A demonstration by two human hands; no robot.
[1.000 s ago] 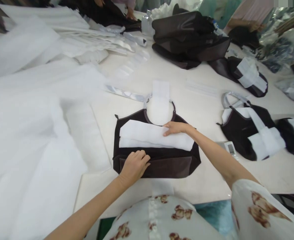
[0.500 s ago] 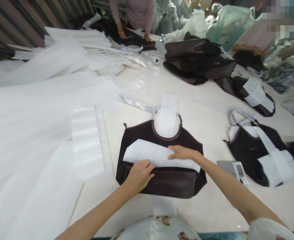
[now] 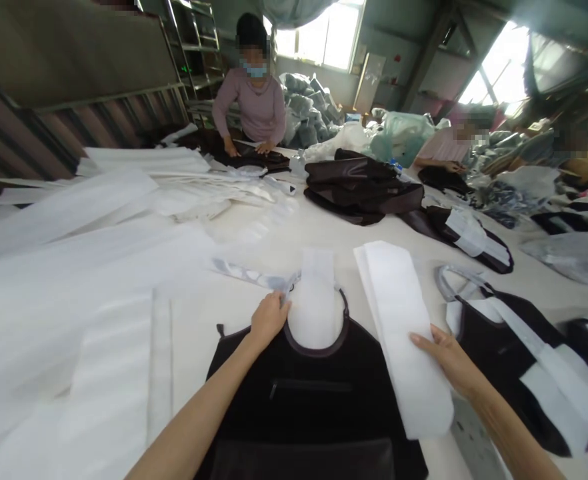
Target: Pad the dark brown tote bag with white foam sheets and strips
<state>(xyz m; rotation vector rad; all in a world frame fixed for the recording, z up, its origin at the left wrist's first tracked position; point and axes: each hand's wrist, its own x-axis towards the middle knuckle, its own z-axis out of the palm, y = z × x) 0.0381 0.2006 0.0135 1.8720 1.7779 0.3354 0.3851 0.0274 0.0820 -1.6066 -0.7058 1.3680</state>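
A dark brown handbag (image 3: 314,417) lies flat on the table in front of me. A white strip (image 3: 317,293) passes through its round handle opening. My left hand (image 3: 269,320) is closed at the left side of the handle, where a strap wrapped in clear plastic (image 3: 247,273) begins. Its fingertips partly hide what they pinch. In my right hand (image 3: 447,360) is a folded white foam sheet (image 3: 401,327), gripped by its right edge, raised over the bag's right side. A slim zip line (image 3: 309,386) shows on the bag's front.
White foam sheets (image 3: 99,260) cover the left side. Dark bags (image 3: 359,183) are piled at the back. Another dark bag (image 3: 514,353) with white wrapping lies at right, beside a grey box (image 3: 474,427). Across the table, a masked person (image 3: 254,107) handles dark material; another person (image 3: 441,150) works farther right.
The foam sheet was lying across the bag under both hands; my right hand has lifted it to the right. My left hand has moved up to the handle. The view has tilted upward.
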